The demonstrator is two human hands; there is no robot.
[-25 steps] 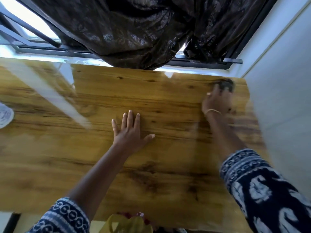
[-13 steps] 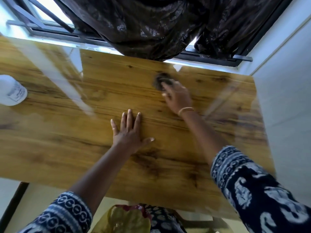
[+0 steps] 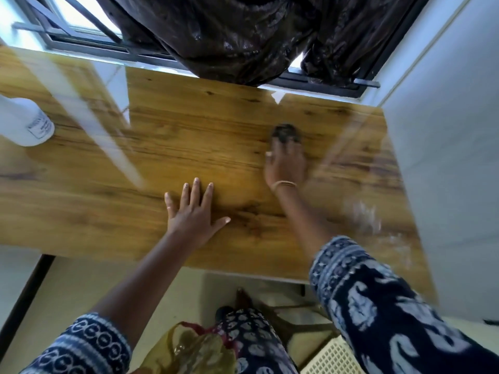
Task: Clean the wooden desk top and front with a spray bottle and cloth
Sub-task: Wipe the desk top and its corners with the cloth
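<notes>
Left hand (image 3: 193,211) flat, palm down, fingers spread and pointing to the far side, thumb splayed out to the right. Left forearm bare, running from the near-left corner up to the wrist; patterned dark-blue and white sleeve (image 3: 89,344) bunched near the elbow. Right hand (image 3: 286,160) further off and to the right of the left, palm down, fingers together and pressed forward, somewhat blurred. Thin bangle (image 3: 283,184) sits on the right wrist. Right forearm bare, stretched nearly straight, its sleeve (image 3: 378,306) of the same print covering the arm from mid-forearm back. The two hands are apart, not touching.
</notes>
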